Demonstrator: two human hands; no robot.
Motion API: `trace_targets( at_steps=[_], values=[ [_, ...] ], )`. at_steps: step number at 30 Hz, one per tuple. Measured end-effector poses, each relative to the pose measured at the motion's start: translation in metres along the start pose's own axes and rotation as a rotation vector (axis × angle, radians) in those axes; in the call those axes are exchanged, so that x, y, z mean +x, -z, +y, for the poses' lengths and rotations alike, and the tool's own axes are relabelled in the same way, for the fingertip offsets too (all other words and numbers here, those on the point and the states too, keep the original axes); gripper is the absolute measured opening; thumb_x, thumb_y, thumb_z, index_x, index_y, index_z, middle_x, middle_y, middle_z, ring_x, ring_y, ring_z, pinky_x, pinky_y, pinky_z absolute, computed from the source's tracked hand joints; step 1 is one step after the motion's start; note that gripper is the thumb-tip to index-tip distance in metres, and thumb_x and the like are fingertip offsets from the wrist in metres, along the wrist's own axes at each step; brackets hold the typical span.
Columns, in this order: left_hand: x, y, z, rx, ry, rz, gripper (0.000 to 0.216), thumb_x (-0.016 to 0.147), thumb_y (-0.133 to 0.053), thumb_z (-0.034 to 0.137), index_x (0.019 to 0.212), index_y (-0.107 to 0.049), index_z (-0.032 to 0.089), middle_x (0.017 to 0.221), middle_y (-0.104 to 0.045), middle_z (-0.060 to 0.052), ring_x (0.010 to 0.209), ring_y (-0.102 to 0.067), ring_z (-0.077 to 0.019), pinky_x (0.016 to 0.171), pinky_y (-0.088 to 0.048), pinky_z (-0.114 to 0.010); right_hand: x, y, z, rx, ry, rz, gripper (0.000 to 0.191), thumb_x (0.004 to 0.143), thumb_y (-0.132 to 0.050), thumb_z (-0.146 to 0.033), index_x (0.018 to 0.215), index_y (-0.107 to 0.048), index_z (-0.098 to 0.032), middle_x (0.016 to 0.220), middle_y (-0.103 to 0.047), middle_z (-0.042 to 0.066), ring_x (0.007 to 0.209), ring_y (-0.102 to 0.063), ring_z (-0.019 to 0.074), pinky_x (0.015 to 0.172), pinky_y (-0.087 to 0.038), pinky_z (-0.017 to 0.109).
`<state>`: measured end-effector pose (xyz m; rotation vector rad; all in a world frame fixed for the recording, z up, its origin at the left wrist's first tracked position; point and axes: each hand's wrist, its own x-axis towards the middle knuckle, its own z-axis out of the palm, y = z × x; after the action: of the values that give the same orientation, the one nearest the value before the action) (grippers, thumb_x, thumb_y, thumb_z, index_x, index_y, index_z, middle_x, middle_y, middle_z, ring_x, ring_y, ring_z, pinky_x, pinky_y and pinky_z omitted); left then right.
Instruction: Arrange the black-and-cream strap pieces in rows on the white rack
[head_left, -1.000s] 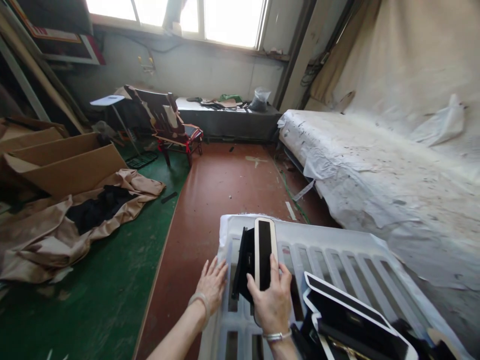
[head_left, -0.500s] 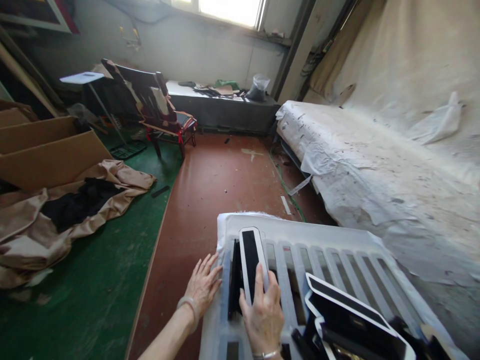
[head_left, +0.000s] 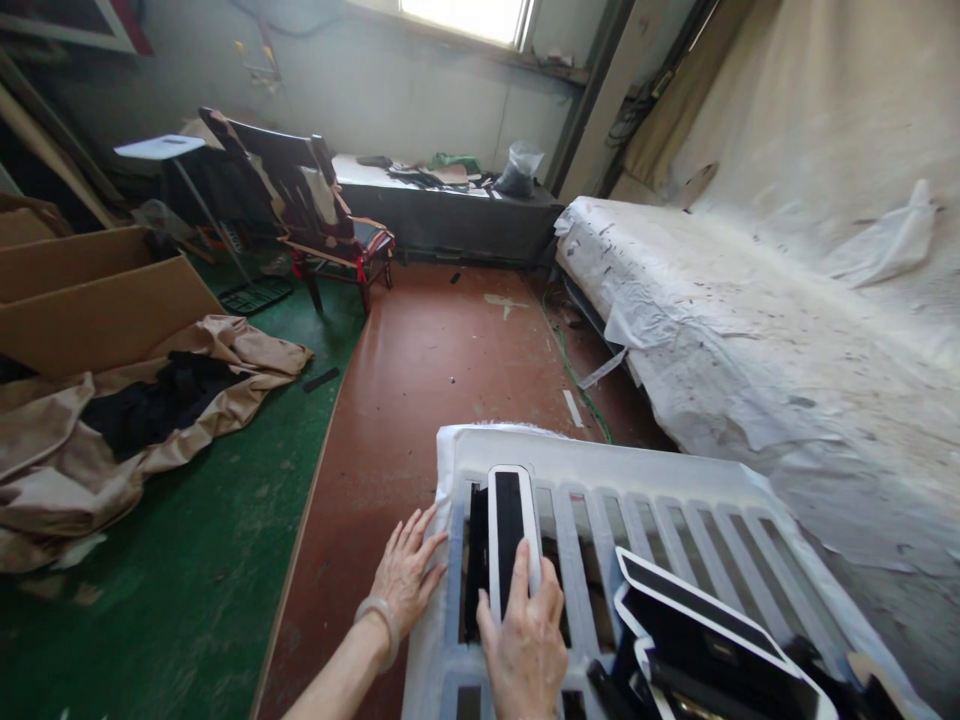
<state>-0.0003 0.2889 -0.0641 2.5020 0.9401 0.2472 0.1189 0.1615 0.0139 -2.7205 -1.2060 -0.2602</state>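
My right hand (head_left: 523, 630) grips the near end of a long, narrow black bag piece with a white border (head_left: 509, 535), index finger along its top and thumb on its left side. This piece sits at the leftmost slots of a pale slotted rack (head_left: 600, 462); what lies below it is hidden. Next to the rack's left edge rests my left hand (head_left: 409, 570), fingers spread and holding nothing. On the near right of the rack lie black bags with white edging (head_left: 712, 640), with a bit of gold metal showing.
Beyond the rack stretches a reddish-brown floor sheet (head_left: 442, 350) over green floor. A cloth-covered table (head_left: 675, 280) stands on the right. At left are a cardboard box (head_left: 112, 310), beige fabric (head_left: 247, 350) and a wooden chair (head_left: 300, 200); a low bench (head_left: 465, 220) runs along the far wall.
My right hand and the white-bordered piece have shifted slightly right and toward me, settling a little lower. My left hand stays nearly in place at the rack's edge.
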Motion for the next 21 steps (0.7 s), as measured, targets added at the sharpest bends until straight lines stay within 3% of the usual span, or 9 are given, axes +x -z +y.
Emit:
trace_targets(
  at_steps=[5, 14, 21],
  values=[
    [0.001, 0.001, 0.001, -0.037, 0.025, -0.019, 0.038, 0.088, -0.052, 0.025, 0.126, -0.055, 0.029, 0.151, -0.036, -0.006, 0.138, -0.031, -0.0288, 0.110, -0.032, -0.054, 0.015, -0.013, -0.008, 0.040, -0.032, -0.060, 0.068, 0.081, -0.058, -0.030, 0.141, -0.036, -0.009, 0.128, -0.040, 0.023, 0.117, -0.045, 0.0369, 0.083, -0.053, 0.044],
    [0.002, 0.000, 0.000, -0.078, 0.018, -0.007, 0.036, 0.087, -0.053, 0.025, 0.123, -0.057, 0.028, 0.151, -0.034, -0.006, 0.139, -0.029, -0.0288, 0.111, -0.031, -0.055, 0.005, -0.077, -0.013, 0.192, -0.004, -0.114, 0.063, 0.083, -0.055, -0.033, 0.138, -0.039, -0.005, 0.128, -0.043, 0.024, 0.116, -0.047, 0.0368, 0.089, -0.049, 0.044],
    [0.014, 0.008, 0.006, -0.061, 0.012, -0.019, 0.029, 0.083, -0.055, 0.023, 0.111, -0.062, 0.026, 0.148, -0.039, -0.005, 0.139, -0.029, -0.0284, 0.112, -0.029, -0.055, -0.005, -0.085, -0.021, 0.101, 0.035, -0.117, 0.058, 0.088, -0.047, -0.034, 0.136, -0.043, -0.002, 0.125, -0.048, 0.028, 0.102, -0.055, 0.0354, 0.080, -0.050, 0.045]
  ],
)
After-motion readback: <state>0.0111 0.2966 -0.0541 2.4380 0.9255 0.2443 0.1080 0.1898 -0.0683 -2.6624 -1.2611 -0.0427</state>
